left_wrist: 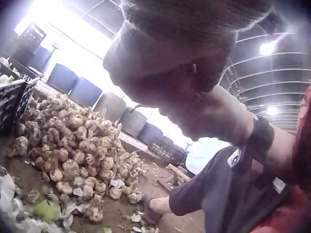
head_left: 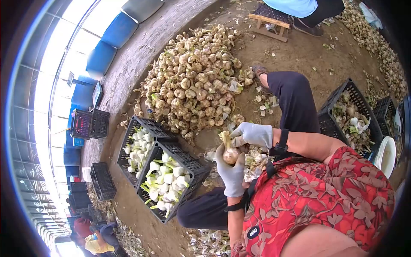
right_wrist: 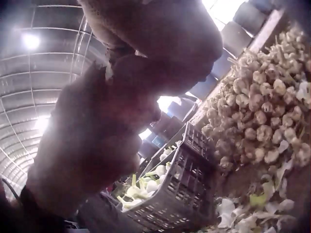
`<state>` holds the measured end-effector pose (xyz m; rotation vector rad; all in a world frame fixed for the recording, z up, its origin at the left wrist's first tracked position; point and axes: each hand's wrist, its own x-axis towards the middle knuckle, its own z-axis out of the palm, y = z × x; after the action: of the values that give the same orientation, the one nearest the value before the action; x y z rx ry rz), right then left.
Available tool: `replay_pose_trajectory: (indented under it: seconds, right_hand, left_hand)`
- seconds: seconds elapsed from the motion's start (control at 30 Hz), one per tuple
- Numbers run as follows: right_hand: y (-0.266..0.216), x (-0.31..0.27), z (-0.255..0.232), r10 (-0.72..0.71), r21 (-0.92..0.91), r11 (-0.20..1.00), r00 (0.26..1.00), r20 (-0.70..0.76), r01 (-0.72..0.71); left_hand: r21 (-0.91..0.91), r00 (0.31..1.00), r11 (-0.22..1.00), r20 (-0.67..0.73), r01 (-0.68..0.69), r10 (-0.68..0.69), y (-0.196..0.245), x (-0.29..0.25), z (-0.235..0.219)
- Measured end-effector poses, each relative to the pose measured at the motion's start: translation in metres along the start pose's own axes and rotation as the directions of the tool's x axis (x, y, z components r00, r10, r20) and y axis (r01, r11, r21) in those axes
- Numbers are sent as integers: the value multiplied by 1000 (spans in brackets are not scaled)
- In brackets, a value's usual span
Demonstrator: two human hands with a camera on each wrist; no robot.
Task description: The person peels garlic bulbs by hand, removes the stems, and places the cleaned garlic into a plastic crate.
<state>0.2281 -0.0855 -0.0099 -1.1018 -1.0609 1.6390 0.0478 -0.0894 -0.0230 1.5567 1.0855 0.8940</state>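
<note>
A garlic bulb (head_left: 230,156) with a stub of stem sits in my gloved left hand (head_left: 232,175), whose fingers and thumb curl round its sides. My gloved right hand (head_left: 255,134) grips at the bulb's neck, beside the stem. Both gloves are whitish grey. In the left wrist view the right hand (left_wrist: 214,114) shows dark against the light, and the right wrist view shows the left hand (right_wrist: 87,141) the same way. The bulb is hidden by the hands in both wrist views. Loose garlic skins (head_left: 256,165) lie below the hands.
A large heap of unpeeled garlic (head_left: 192,81) lies ahead. Two black crates (head_left: 188,159) of cleaned white garlic stand left of my legs. On the right are a crate of scraps (head_left: 352,115) and a white bucket (head_left: 386,156). Another person sits on a low stool (head_left: 270,21).
</note>
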Motion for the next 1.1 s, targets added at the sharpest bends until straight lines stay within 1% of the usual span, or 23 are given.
replay_pose_trajectory:
  seconds: [0.13,0.23,0.27,0.3,0.33,0.4,0.43,0.47,0.5,0.57,0.6,0.63,0.67,0.7,0.73,0.77,0.8,0.83,0.9,0.93,1.0,1.07,1.1]
  right_hand:
    - [4,-5,-3,84,-63,994,996,-20,-85]
    - [12,-2,1,-191,-386,914,972,-137,125]
    - [20,-1,3,-202,-344,929,966,-160,137]
    - [30,2,7,-211,-301,942,960,-183,149]
    - [35,3,9,-219,-259,952,954,-204,163]
    - [32,1,13,-87,-129,990,974,-211,61]
    - [28,-2,15,4,-33,999,976,-216,-12]
    - [25,-4,17,96,63,994,972,-214,-85]
    - [35,0,18,54,91,995,965,-256,-32]
    - [49,5,21,-186,-141,978,950,-253,154]
    - [53,7,23,-299,-254,937,927,-226,240]
    - [55,11,21,-516,-580,728,849,-114,365]
    - [57,9,20,-312,-389,894,931,-189,221]
    - [37,2,23,-84,-172,984,972,-218,46]
    - [26,-2,24,149,52,989,969,-198,-141]
    - [30,1,19,184,98,981,960,-212,-166]
    - [35,3,18,161,78,986,958,-236,-146]
    - [39,4,19,136,57,990,956,-260,-125]
    - [47,12,17,87,-36,994,947,-309,-103]
    - [49,14,16,-45,-237,971,936,-350,-42]
    - [50,17,16,-311,-613,789,887,-341,41]
    - [47,18,20,-306,-609,793,872,-381,12]
    - [46,19,22,-309,-618,786,868,-387,4]
  left_hand:
    - [-101,1000,995,21,-5,7,3,-1,0]
    - [-458,962,850,53,262,-268,23,-2,8]
    - [-648,949,696,252,311,-190,4,3,-1]
    - [-752,892,502,439,428,-103,-15,8,-9]
    - [-803,805,105,593,586,38,-27,11,-13]
    - [-754,752,-55,640,654,160,-78,22,-10]
    - [-717,725,-130,652,685,223,-79,24,-6]
    - [-820,823,60,566,569,-52,-78,20,-5]
    - [-840,875,280,387,465,-289,-49,16,1]
    - [-864,888,339,227,373,-400,-5,5,7]
    - [-861,889,357,203,361,-409,-8,3,8]
    - [-860,890,375,174,346,-421,-14,1,10]
    - [-857,889,394,145,332,-434,-21,-1,10]
    - [-882,880,333,164,333,-446,-39,-1,8]
    - [-897,898,304,187,321,-399,-50,-2,3]
    - [-911,914,272,207,310,-348,-58,-3,-1]
    - [-923,929,239,228,302,-293,-58,-3,-3]
    - [-920,916,270,179,285,-358,-52,-3,0]
    - [-921,918,215,251,324,-306,-58,-1,-4]
    - [-918,914,188,291,350,-281,-59,-1,-5]
    - [-929,903,122,300,350,-308,-59,-2,-5]
    - [-917,888,55,365,395,-279,-62,0,-10]
    - [-915,884,-38,399,402,-244,-53,1,-9]
